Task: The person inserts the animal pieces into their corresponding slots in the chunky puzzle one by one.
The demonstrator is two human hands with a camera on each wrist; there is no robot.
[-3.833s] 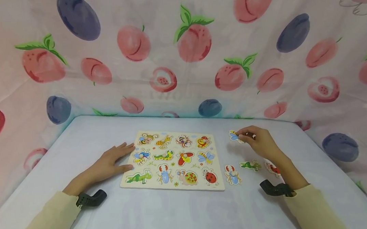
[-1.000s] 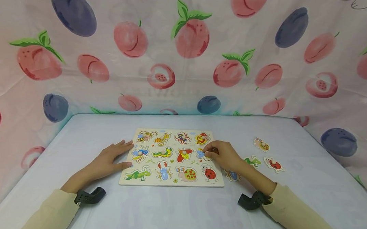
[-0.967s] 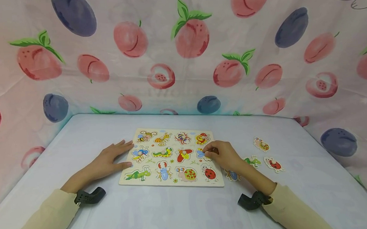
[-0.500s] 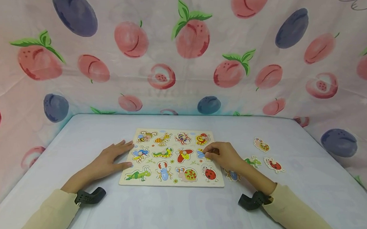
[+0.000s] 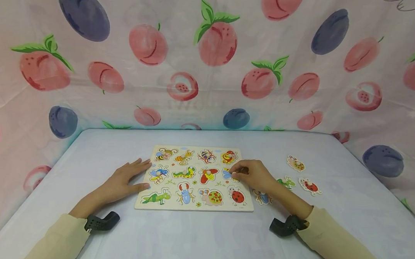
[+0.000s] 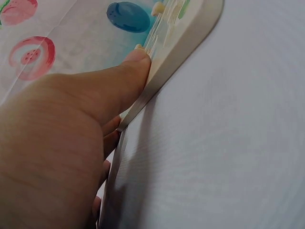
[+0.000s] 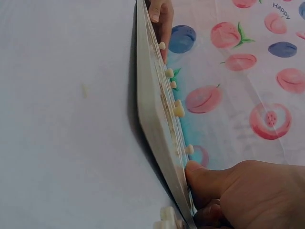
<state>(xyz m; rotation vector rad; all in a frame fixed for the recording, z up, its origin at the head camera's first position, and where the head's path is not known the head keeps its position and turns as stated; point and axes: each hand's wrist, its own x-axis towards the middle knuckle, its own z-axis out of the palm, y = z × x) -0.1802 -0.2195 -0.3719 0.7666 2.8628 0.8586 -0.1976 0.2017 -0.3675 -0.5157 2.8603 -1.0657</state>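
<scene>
A wooden insect peg puzzle board (image 5: pixel 148 206) lies flat on the white table. My left hand (image 5: pixel 121 183) rests at its left side with fingers extended; in the left wrist view the thumb (image 6: pixel 114 83) lies over the board's edge. At the right end of the middle row, my right hand (image 5: pixel 253 176) pinches a blue-winged dragonfly puzzle piece (image 5: pixel 226 174), which overlaps its printed spot and is partly covered by the fingers. The right wrist view has the thumb (image 7: pixel 205 183) close above the board's edge, by several wooden pegs.
Right of the board lie loose pieces: a snail (image 5: pixel 296 164), a ladybug (image 5: pixel 310 187), a grasshopper (image 5: pixel 287 183) and a stag beetle (image 5: pixel 263 197), the last two partly behind the right arm. A fruit-print cloth (image 5: pixel 205 83) hangs behind the table.
Since the oldest frame my right hand has carried the dragonfly piece left from over the table onto the board, leaving the snail piece in view. Over the last second both hands stay nearly still.
</scene>
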